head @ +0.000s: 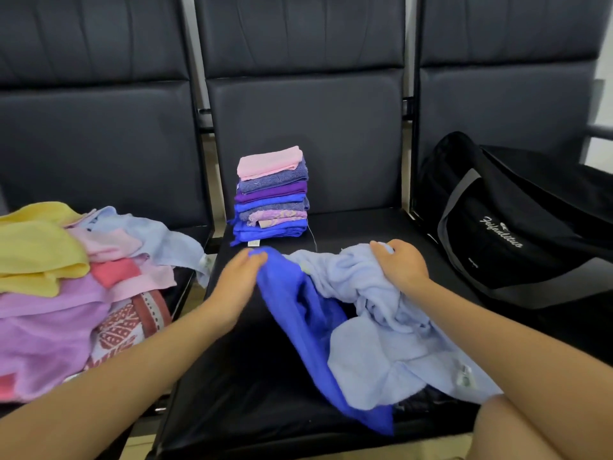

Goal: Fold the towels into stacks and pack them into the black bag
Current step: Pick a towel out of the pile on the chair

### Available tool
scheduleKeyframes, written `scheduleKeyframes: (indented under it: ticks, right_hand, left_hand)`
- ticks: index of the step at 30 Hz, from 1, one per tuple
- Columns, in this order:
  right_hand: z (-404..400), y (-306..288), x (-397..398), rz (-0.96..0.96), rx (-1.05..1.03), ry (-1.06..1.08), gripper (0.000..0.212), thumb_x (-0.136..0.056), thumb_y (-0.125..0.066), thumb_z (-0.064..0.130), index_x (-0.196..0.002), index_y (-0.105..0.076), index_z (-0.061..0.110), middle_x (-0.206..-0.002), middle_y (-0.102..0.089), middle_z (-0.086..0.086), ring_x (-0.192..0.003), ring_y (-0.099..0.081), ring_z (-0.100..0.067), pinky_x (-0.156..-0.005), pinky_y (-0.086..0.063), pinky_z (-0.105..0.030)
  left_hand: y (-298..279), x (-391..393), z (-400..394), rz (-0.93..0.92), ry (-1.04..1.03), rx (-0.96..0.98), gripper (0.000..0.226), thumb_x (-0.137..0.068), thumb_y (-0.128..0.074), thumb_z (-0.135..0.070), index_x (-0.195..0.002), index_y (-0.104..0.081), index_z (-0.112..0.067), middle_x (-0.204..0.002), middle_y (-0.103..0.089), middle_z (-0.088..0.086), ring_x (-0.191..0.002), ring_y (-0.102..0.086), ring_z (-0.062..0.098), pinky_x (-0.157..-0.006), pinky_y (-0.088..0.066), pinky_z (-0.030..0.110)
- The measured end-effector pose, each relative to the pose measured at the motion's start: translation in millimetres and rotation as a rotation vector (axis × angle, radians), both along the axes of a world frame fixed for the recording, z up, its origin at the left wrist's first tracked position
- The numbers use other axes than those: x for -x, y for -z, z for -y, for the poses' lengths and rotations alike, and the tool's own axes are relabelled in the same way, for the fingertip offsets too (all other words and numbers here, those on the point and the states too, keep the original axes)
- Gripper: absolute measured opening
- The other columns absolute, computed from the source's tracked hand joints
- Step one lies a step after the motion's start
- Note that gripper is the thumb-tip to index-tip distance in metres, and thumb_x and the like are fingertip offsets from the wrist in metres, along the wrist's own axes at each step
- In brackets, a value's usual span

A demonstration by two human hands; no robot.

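— Right of the right hand [399,265], on the next seat over: is that the black bag [507,224]? Anything in it?

— That is the bag, lying on its side with white lettering facing up. Whether it holds anything, I cannot tell; no towel shows at it.

— And the folded ones?

— Just beyond both hands, at the back of the middle seat [252,376], stands a stack of folded towels [272,194]: pink on top, then purples and blues, one patterned piece low down.

— What do the hands hold?

— The right hand's fingers are curled into a bunched light-blue towel [381,327], gripping it from above. The left hand [242,277] pinches the upper corner of a royal-blue towel [298,320], which drapes down from that pinch toward the seat's front edge, partly under the light-blue one. Both forearms reach forward, wrists low over the seat.

— Left of the left hand?

— A loose pile of unfolded towels [66,280] on the neighbouring seat: yellow, pink, lilac, pale blue, and a red-and-white patterned one.
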State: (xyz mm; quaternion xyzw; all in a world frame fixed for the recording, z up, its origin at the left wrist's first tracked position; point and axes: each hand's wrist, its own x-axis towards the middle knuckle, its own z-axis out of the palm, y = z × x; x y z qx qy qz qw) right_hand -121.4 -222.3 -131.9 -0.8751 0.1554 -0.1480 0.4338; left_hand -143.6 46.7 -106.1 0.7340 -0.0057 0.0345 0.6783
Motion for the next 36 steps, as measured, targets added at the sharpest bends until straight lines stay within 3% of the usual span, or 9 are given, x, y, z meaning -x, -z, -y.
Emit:
scheduleKeyframes:
  ticks: [3, 5, 9, 13, 16, 21, 26, 32, 36]
  right_hand:
    - [-1, -1, -1, -0.009, 0.026, 0.011, 0.041, -0.096, -0.048, 0.039, -0.064, -0.043, 0.013, -0.066, -0.05, -0.001, -0.065, -0.048, -0.019, -0.053, -0.034, -0.03]
    - [-6, -3, -5, -0.004, 0.107, 0.024, 0.037, -0.095, -0.049, 0.041, -0.069, -0.048, 0.015, -0.078, -0.058, -0.005, -0.078, -0.056, -0.024, -0.056, -0.035, -0.03]
    - [-31, -30, -7, 0.226, -0.018, -0.099, 0.026, -0.093, -0.057, 0.039, -0.103, -0.062, 0.016, -0.102, -0.062, -0.004, -0.1, -0.057, -0.018, -0.081, -0.048, -0.034]
    - [-71, -72, 19, 0.346, -0.265, -0.494, 0.032, -0.097, -0.054, 0.026, -0.128, -0.056, 0.02, -0.129, -0.057, 0.004, -0.117, -0.052, -0.004, -0.093, -0.042, -0.014]
    - [-90, -90, 34, 0.389, -0.37, -0.679, 0.037, -0.098, -0.054, 0.024, -0.134, -0.051, 0.024, -0.135, -0.054, 0.009, -0.123, -0.052, -0.003, -0.098, -0.045, -0.019]
    - [-91, -99, 47, 0.329, -0.43, -0.721, 0.021, -0.097, -0.056, 0.025, -0.111, -0.064, 0.012, -0.104, -0.069, -0.002, -0.092, -0.064, -0.009, -0.081, -0.051, -0.023]
    - [-77, -84, 48, 0.239, -0.539, -0.749, 0.044, -0.086, -0.062, 0.032, -0.096, -0.058, -0.011, -0.083, -0.063, -0.005, -0.074, -0.059, -0.013, -0.065, -0.046, -0.023]
    - [-75, -72, 47, 0.212, -0.67, -0.652, 0.037, -0.087, -0.062, 0.034, -0.079, -0.052, -0.002, -0.074, -0.044, -0.008, -0.067, -0.041, -0.015, -0.057, -0.032, -0.025]
    - [-80, -68, 46, 0.225, -0.598, -0.61, 0.039, -0.099, -0.05, 0.02, -0.061, -0.044, 0.02, -0.06, -0.04, 0.007, -0.056, -0.035, -0.006, -0.051, -0.031, -0.017]
  left_hand:
    - [-54, 0, 3, -0.073, -0.057, 0.681, 0.017, -0.098, -0.043, -0.016, -0.09, -0.057, -0.011, -0.091, -0.062, 0.005, -0.082, -0.062, 0.017, -0.075, -0.053, 0.029]
    - [-80, 2, 2, -0.062, 0.015, 0.791, 0.021, -0.092, -0.045, -0.021, -0.099, -0.057, -0.005, -0.099, -0.061, 0.01, -0.089, -0.062, 0.021, -0.083, -0.051, 0.03]
    - [-105, 15, 4, -0.045, 0.149, 0.73, 0.037, -0.091, -0.043, -0.023, -0.117, -0.063, -0.008, -0.104, -0.066, 0.008, -0.095, -0.064, 0.021, -0.085, -0.049, 0.03]
    - [-129, 17, 11, 0.014, 0.211, 0.726, 0.03, -0.095, -0.045, -0.021, -0.086, -0.071, -0.01, -0.077, -0.069, 0.002, -0.068, -0.067, 0.015, -0.063, -0.053, 0.023]
    - [-143, 18, 18, 0.043, 0.322, 0.655, 0.037, -0.097, -0.044, -0.02, -0.077, -0.073, -0.01, -0.076, -0.07, 0.007, -0.069, -0.068, 0.019, -0.064, -0.057, 0.027]
    - [-134, 16, 15, -0.024, 0.375, 0.513, 0.041, -0.098, -0.047, -0.03, -0.126, -0.058, -0.003, -0.128, -0.061, 0.013, -0.119, -0.058, 0.028, -0.105, -0.042, 0.041]
    - [-109, 10, -2, -0.022, 0.284, 0.455, 0.035, -0.101, -0.041, -0.027, -0.126, -0.059, -0.011, -0.12, -0.068, 0.006, -0.111, -0.064, 0.02, -0.086, -0.053, 0.032]
    - [-73, 1, -9, -0.072, 0.075, 0.391, 0.03, -0.101, -0.039, -0.018, -0.117, -0.063, -0.007, -0.115, -0.07, 0.007, -0.104, -0.066, 0.017, -0.084, -0.052, 0.027]
    - [-67, 9, 0, -0.007, 0.038, 0.122, 0.031, -0.092, -0.056, -0.044, -0.1, -0.072, -0.018, -0.094, -0.075, -0.004, -0.089, -0.07, 0.011, -0.076, -0.052, 0.024]
